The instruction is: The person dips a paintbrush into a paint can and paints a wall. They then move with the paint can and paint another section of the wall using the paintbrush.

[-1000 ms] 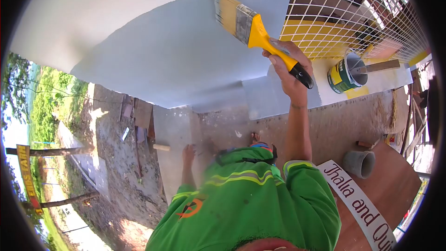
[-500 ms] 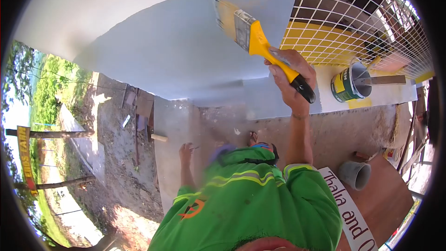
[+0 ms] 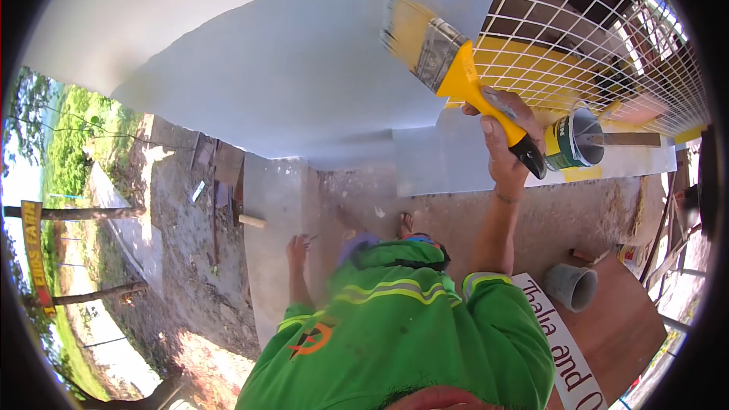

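Observation:
My right hand [image 3: 507,133] grips the yellow and black handle of a wide paintbrush [image 3: 456,80]. The brush is raised, its bristles up and to the left, in front of a grey-painted surface [image 3: 304,68]. Close to the right of that hand stands a paint can [image 3: 560,144] with a wooden stick [image 3: 630,139] across its mouth. Low at my side, my left hand [image 3: 298,249] has its fingers curled, with a small thin thing at the fingertips that I cannot make out.
White wire mesh [image 3: 577,38] rises at the upper right above a ledge [image 3: 448,159], partly painted grey. On the floor at lower right are a grey bucket [image 3: 572,288], a brown board [image 3: 623,326] and a lettered white sign [image 3: 558,334]. A roller-like piece [image 3: 252,221] lies left.
My right hand has moved right with the paintbrush, nearer the paint can. The brush has come away from the middle of the grey area. My left hand remains low.

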